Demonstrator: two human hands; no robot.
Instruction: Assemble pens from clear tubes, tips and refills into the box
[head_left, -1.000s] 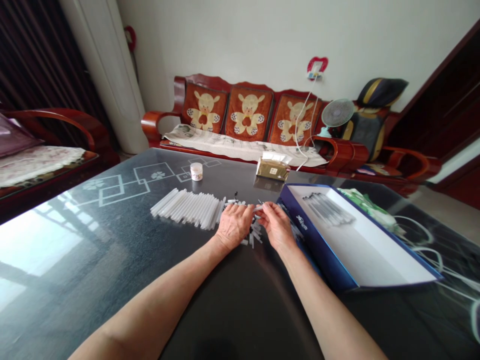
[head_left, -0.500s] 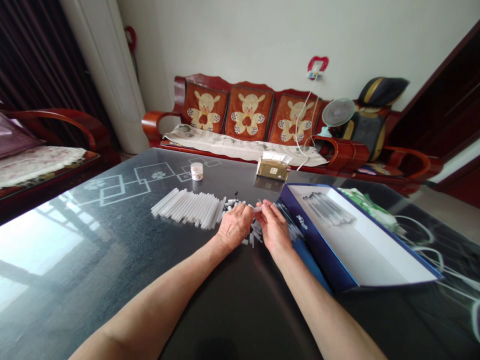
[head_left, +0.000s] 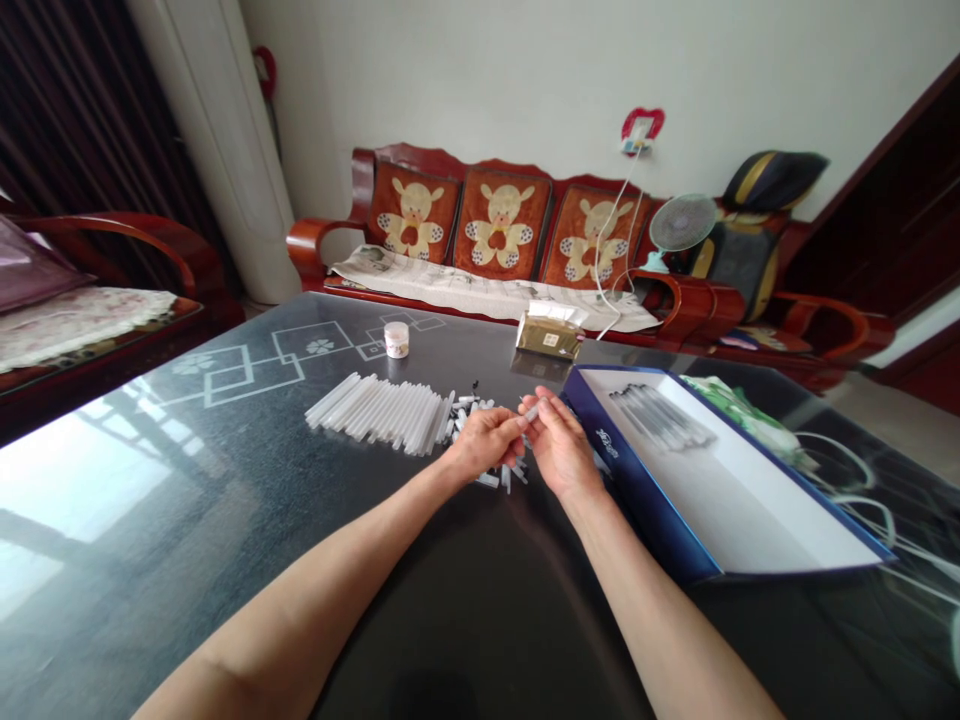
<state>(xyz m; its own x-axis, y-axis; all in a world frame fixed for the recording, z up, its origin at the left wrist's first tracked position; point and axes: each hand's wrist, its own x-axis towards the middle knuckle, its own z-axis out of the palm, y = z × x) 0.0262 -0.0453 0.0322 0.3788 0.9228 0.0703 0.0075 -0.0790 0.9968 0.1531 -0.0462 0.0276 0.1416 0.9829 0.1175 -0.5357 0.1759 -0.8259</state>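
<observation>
A small clear plastic tube (head_left: pixel 531 412) is pinched in the fingertips of the right hand (head_left: pixel 562 450) above a dark glass table (head_left: pixel 480 620), its long axis nearly level and rising toward the right. The right hand is the nearer, closed narrowly on the tube. The left hand (head_left: pixel 484 443) reaches across from the left, its fingers (head_left: pixel 510 428) extended and just beside the tube's lower end; whether they touch it cannot be told, and no held item shows in that hand. Short white pieces (head_left: pixel 487 470) lie scattered just beneath and between the hands. Left of the hands stretches a row of white tubes (head_left: pixel 379 412), while to the right stands an open blue box (head_left: pixel 645 500) with more tubes (head_left: pixel 660 420) inside. Ahead of the hands are a small jar (head_left: pixel 397 339) and a tissue packet (head_left: pixel 548 335). Compared with half a second earlier, the left hand has lifted from the scattered pieces, the hands have drawn closer, and the tube sits further right.
</observation>
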